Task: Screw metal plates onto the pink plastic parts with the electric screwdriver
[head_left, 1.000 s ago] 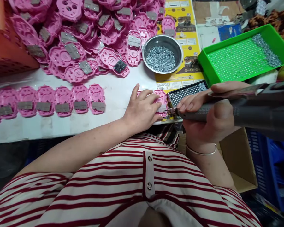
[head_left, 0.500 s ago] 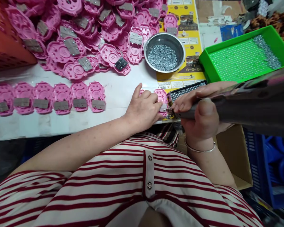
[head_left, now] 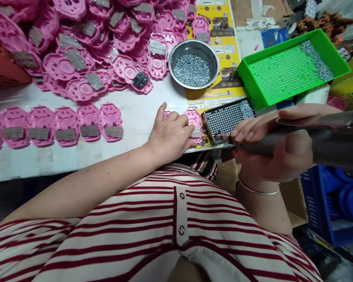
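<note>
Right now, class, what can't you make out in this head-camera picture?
In the head view:
Pink plastic casing, lower left: covered by the left hand.
Grey cylindrical tool, rear end: cut off by the right edge.
Orange plastic basket: cut off by the left edge.
Tiny silver metal pieces: too small to count.

The left forearm (head_left: 85, 182) is angled toward two o'clock, the left hand (head_left: 168, 137) held palm down with fingers (head_left: 180, 120) bent, the little finger (head_left: 162, 112) raised toward twelve; the right hand (head_left: 267, 164) is curled, its fingers directed toward nine o'clock
</note>
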Motion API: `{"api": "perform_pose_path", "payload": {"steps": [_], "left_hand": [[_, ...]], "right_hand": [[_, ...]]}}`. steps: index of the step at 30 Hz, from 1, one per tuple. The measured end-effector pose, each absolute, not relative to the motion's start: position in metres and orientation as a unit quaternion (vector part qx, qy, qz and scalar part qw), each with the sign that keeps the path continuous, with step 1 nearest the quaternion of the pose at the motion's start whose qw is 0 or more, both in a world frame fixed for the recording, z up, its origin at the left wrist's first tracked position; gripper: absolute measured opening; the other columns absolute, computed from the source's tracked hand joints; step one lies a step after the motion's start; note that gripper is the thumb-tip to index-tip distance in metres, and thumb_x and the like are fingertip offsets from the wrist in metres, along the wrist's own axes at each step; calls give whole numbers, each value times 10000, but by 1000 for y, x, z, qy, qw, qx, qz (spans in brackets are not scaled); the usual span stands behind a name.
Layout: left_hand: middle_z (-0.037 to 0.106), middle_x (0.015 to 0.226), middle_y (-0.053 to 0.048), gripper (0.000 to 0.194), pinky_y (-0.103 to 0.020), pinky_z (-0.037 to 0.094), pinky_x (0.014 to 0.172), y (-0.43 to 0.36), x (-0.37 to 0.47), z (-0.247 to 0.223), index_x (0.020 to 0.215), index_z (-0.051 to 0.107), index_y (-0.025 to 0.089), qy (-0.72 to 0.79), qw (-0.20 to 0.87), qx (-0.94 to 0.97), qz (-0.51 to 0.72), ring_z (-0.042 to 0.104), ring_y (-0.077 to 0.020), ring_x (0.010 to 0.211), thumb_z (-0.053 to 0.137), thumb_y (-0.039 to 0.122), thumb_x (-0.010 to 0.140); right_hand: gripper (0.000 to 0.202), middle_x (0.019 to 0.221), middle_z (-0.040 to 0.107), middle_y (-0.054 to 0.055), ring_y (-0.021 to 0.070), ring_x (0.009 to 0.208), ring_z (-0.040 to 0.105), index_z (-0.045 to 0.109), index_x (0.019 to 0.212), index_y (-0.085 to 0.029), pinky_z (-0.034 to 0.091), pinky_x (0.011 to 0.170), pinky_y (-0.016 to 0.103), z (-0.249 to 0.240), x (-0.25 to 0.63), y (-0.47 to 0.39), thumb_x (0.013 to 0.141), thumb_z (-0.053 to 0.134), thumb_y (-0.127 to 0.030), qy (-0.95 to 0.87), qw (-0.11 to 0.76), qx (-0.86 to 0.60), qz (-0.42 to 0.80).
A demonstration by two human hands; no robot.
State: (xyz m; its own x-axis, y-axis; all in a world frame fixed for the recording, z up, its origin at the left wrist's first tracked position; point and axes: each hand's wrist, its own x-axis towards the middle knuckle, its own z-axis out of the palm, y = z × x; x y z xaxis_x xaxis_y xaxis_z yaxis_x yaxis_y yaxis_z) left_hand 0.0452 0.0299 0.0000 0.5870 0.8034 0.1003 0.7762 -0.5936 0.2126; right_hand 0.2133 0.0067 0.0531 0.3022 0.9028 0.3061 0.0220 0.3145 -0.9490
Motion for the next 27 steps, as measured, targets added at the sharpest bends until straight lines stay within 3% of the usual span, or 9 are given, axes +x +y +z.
{"api": "perform_pose_path", "payload": {"steps": [4, 17, 23, 27], "left_hand": [[690, 999, -75, 295, -675, 252, 1149, 28, 44, 0, 1063, 754, 223, 448, 78, 886, 94, 596, -306, 1026, 683, 426, 861], [691, 1027, -89, 314, -685, 241, 1140, 24, 42, 1, 1090, 745, 230, 450, 76, 886, 87, 600, -316, 1035, 687, 436, 860], [697, 1043, -90, 375, -649, 271, 1133, 23, 41, 2, 1162, 700, 216, 450, 72, 887, 76, 608, -319, 1037, 664, 456, 876], [700, 1084, -98, 400, -629, 270, 1134, 22, 41, 5, 1190, 683, 209, 456, 74, 885, 55, 610, -328, 1060, 640, 472, 892]], "right_hand": [[178, 527, 464, -63, 136, 405, 409, 613, 853, -329, 418, 443, 345, 44, 217, 4, 761, 686, -464, -503, 710, -413, 269], [210, 623, 454, -55, 123, 482, 488, 622, 971, -383, 488, 524, 323, 32, 224, -6, 818, 676, -516, -512, 675, -431, 311], [212, 580, 442, -61, 86, 407, 444, 677, 984, -333, 458, 418, 264, 33, 228, 5, 812, 686, -457, -542, 726, -346, 243], [285, 627, 460, -58, 83, 420, 471, 631, 1074, -320, 454, 399, 250, 15, 233, 13, 836, 625, -476, -575, 722, -313, 224]]}}
